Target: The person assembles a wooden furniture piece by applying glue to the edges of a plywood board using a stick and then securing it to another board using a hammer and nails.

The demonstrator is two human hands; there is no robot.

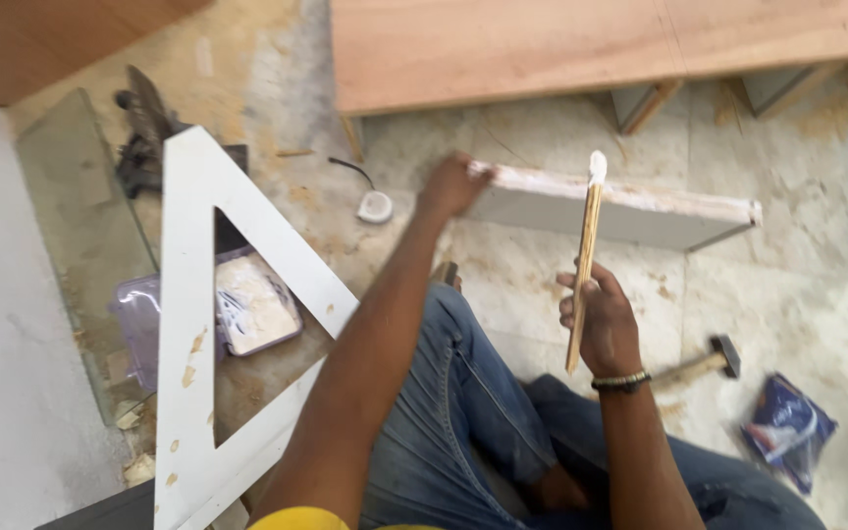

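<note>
Sitting on a dusty floor [542, 265], I see a tub [247, 306] of white paste; left hand [453, 186] grips the board [620, 211], right hand [601, 324] fingers closed round a stick [586, 255].

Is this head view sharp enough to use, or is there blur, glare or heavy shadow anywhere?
Head view: soft motion blur overall, strongest on the left hand at the end of the grey board; right hand gripping the wooden stick is a little crisper; lighting even and diffuse, no hard shadows; no real glare; white triangular frame bright but not blown out.
</note>
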